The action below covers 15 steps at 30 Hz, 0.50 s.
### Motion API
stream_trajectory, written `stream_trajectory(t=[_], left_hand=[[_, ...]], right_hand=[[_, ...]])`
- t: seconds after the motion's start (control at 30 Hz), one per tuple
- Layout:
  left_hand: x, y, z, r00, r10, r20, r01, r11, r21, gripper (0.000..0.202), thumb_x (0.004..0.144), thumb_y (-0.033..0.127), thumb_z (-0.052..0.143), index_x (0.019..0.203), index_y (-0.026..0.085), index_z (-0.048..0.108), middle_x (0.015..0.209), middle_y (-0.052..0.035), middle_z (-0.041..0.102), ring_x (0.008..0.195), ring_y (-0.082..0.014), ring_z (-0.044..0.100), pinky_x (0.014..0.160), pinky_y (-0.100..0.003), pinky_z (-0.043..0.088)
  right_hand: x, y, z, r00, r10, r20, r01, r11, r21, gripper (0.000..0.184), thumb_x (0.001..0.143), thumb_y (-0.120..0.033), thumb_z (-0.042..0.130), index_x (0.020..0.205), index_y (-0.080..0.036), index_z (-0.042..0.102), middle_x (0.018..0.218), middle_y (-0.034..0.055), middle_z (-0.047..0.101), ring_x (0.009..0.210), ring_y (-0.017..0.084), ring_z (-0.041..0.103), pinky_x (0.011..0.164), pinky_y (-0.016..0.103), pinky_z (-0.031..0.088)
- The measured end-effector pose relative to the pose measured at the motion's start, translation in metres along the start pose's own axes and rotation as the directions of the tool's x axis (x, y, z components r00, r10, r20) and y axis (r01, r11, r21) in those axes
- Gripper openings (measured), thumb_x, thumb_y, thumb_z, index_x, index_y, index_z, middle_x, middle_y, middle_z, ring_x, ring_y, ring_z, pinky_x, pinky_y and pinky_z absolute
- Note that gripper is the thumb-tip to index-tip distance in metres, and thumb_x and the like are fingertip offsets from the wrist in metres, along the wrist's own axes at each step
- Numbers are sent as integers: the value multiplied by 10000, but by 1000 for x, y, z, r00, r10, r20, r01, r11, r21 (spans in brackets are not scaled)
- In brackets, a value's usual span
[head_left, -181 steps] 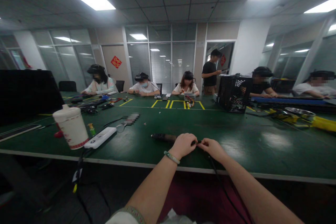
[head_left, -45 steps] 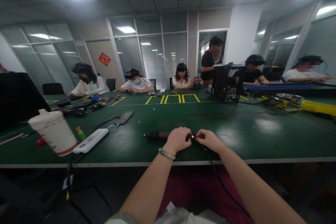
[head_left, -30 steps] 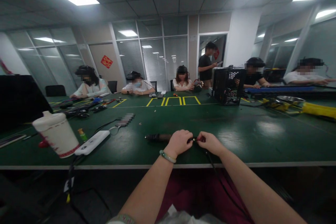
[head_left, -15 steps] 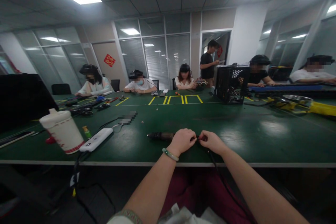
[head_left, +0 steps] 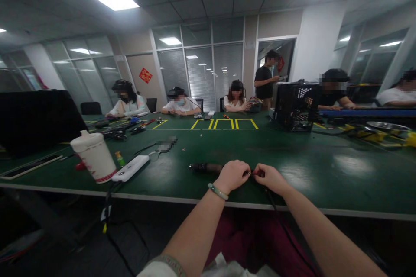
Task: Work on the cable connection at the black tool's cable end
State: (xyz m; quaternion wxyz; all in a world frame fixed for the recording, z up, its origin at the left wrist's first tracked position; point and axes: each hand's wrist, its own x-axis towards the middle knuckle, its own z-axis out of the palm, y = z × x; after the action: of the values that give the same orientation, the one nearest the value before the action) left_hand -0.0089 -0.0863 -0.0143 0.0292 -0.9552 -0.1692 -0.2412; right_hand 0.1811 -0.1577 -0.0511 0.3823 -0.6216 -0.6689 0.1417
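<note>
A dark electric screwdriver with a brownish body and a metal tip lies on the green table, pointing left. My left hand is closed over its rear end, which is hidden under the palm. A tiny shiny spot shows at the left fingertips. Just to the right, my right hand is closed in a pinch on something small and dark red, mostly covered by the fingers. The two hands nearly touch. From below the right hand a black cable hangs over the table edge towards my lap.
To the left stand a white lidded cup, a white power bank with cables, a small green-yellow bottle and a phone. A black computer case is at the back right. Several people sit opposite; one person stands.
The view has swung slightly left, so everything sits further right in the picture. Both hands keep nearly the same hold at the screwdriver's rear end.
</note>
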Motion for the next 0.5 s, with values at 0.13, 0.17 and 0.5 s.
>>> stream_trajectory(t=[0.13, 0.17, 0.5], left_hand=[[-1, 0, -1, 1000, 5, 4, -5, 1000, 12, 79, 866, 272, 599, 899, 206, 625, 892, -19, 633, 877, -180, 562, 794, -302, 429], [-1, 0, -2, 1000, 7, 5, -7, 1000, 15, 83, 870, 275, 593, 901, 205, 623, 895, -20, 634, 879, -181, 562, 793, -303, 429], [-4, 0, -8, 999, 3, 40, -3, 1000, -14, 126, 887, 295, 565, 960, 205, 614, 958, -26, 644, 933, -196, 568, 824, -326, 441]], right_hand=[[1, 0, 0, 1000, 15, 20, -15, 1000, 5, 76, 753, -262, 591, 780, -194, 613, 667, -17, 609, 613, 138, 551, 555, 227, 403], [1, 0, -1, 999, 21, 25, -22, 1000, 7, 82, 755, -266, 589, 786, -194, 614, 674, -16, 613, 619, 139, 552, 561, 229, 406], [0, -9, -3, 997, 71, 38, -70, 997, -31, 107, 754, -278, 570, 790, -193, 625, 650, -19, 607, 607, 146, 544, 552, 239, 385]])
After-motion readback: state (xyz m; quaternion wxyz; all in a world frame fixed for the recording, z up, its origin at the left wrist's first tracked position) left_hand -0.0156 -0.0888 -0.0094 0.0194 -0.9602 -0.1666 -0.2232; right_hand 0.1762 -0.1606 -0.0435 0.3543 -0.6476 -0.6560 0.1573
